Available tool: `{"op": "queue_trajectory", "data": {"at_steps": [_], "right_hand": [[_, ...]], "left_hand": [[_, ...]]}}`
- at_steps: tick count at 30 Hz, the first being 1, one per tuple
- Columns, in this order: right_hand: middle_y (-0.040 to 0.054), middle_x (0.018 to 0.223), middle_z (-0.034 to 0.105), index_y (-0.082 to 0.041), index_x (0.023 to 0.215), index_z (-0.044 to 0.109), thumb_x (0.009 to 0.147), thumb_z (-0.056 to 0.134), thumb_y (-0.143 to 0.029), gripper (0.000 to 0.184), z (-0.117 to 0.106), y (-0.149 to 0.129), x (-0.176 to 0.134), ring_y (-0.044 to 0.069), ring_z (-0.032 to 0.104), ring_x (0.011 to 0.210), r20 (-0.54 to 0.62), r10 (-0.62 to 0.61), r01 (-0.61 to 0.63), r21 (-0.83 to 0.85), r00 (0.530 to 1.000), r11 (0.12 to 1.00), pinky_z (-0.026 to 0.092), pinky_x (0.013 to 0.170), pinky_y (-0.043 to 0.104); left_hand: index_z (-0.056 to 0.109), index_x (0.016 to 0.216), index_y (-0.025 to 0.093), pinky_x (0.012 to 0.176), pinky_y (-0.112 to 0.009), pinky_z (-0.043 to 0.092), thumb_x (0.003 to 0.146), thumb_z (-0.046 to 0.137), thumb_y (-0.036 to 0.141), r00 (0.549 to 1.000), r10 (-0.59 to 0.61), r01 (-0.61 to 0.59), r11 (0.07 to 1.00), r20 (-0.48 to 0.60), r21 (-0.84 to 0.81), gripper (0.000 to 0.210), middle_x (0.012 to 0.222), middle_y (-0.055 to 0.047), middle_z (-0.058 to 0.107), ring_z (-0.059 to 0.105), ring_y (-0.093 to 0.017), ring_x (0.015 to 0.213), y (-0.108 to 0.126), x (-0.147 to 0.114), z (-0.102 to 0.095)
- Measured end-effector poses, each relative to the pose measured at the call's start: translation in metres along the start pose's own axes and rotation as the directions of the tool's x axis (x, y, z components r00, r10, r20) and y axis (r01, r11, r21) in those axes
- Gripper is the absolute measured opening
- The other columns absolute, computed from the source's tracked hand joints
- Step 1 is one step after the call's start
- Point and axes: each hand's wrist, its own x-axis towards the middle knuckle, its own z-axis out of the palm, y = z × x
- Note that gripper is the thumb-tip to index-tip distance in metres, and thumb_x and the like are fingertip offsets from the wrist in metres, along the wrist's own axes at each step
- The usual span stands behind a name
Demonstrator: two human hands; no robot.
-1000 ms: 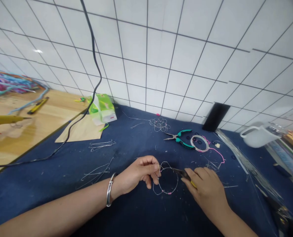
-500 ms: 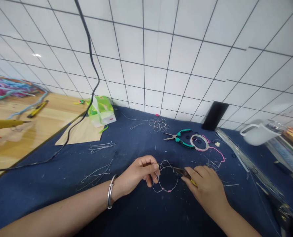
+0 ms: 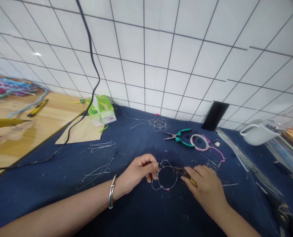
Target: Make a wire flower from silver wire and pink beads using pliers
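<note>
My left hand (image 3: 146, 168) pinches the left side of a thin wire ring (image 3: 176, 182) that has smaller wire loops around its edge and pink bits along it. A silver bangle (image 3: 111, 194) circles the left wrist. My right hand (image 3: 205, 184) is closed around dark-jawed pliers (image 3: 183, 171) with a yellow handle. Their tips meet the upper right of the ring; whether they grip the wire is too fine to tell. Beyond lie a finished-looking wire flower (image 3: 158, 124), teal-handled long-nose pliers (image 3: 178, 137) and a pale coil (image 3: 199, 142) with pink cord.
Loose bent wires (image 3: 102, 145) lie left of my hands on the dark blue cloth (image 3: 136, 210). A black cable (image 3: 90, 49) hangs across the left. Further off are a green tissue pack (image 3: 102, 110), a yellow glue gun (image 3: 5, 123), a cutter (image 3: 37, 108) and a white mug (image 3: 256, 134).
The wire ring has shifted very slightly left and up with my left hand. My right hand and its pliers stay almost in place.
</note>
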Motion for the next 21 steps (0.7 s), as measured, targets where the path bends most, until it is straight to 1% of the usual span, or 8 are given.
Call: {"op": "queue_trajectory", "data": {"at_steps": [3, 6, 10, 16, 21], "right_hand": [[0.0039, 0.073, 0.054, -0.019, 0.097, 0.062, 0.083, 0.051, -0.033, 0.022, 0.0, -0.002, 0.0, 0.016, 0.047, 0.07, 0.007, 0.0, 0.0, 0.02, 1.0, 1.0, 0.035, 0.068, 0.03], [0.0039, 0.072, 0.054, -0.02, 0.096, 0.063, 0.083, 0.051, -0.032, 0.021, 0.001, -0.006, 0.0, 0.016, 0.047, 0.07, 0.013, -0.004, 0.004, 0.033, 1.0, 0.999, 0.035, 0.068, 0.03], [0.0042, 0.073, 0.055, -0.02, 0.096, 0.063, 0.083, 0.051, -0.032, 0.021, 0.001, -0.011, 0.0, 0.016, 0.047, 0.069, 0.029, -0.013, 0.012, 0.055, 0.999, 0.998, 0.035, 0.069, 0.032], [0.0042, 0.076, 0.055, -0.021, 0.097, 0.061, 0.083, 0.05, -0.033, 0.021, 0.004, -0.012, -0.001, 0.017, 0.048, 0.071, 0.118, -0.001, -0.015, 0.132, 0.993, 0.991, 0.036, 0.068, 0.032], [0.004, 0.082, 0.056, -0.024, 0.099, 0.061, 0.082, 0.051, -0.036, 0.023, 0.007, -0.012, -0.002, 0.017, 0.05, 0.075, 0.235, 0.036, -0.098, 0.26, 0.971, 0.96, 0.039, 0.07, 0.032]], "left_hand": [[0.054, 0.082, 0.013, 0.049, -0.02, 0.043, 0.081, 0.055, 0.028, 1.0, 0.011, -0.013, 0.999, 0.029, 0.048, 0.015, 0.071, -0.001, 0.058, 0.057, -0.01, 0.058, -0.001, 0.0, 0.001], [0.055, 0.086, 0.013, 0.05, -0.02, 0.043, 0.08, 0.055, 0.027, 0.998, -0.012, 0.005, 0.996, 0.068, 0.093, 0.015, 0.073, -0.001, 0.059, 0.057, -0.009, 0.059, -0.003, -0.001, 0.001], [0.057, 0.085, 0.013, 0.049, -0.02, 0.043, 0.081, 0.053, 0.029, 0.998, -0.03, 0.022, 0.989, 0.054, 0.144, 0.017, 0.072, -0.001, 0.059, 0.056, -0.008, 0.055, -0.007, -0.001, 0.0], [0.058, 0.085, 0.012, 0.048, -0.019, 0.041, 0.082, 0.051, 0.036, 0.998, -0.046, 0.038, 0.99, 0.052, 0.139, 0.025, 0.068, -0.001, 0.059, 0.056, -0.009, 0.052, -0.005, 0.0, -0.001], [0.06, 0.087, 0.012, 0.047, -0.019, 0.039, 0.083, 0.049, 0.038, 0.996, -0.06, 0.051, 0.992, 0.07, 0.118, 0.028, 0.068, -0.002, 0.06, 0.057, -0.009, 0.051, -0.005, 0.001, -0.004]]}}
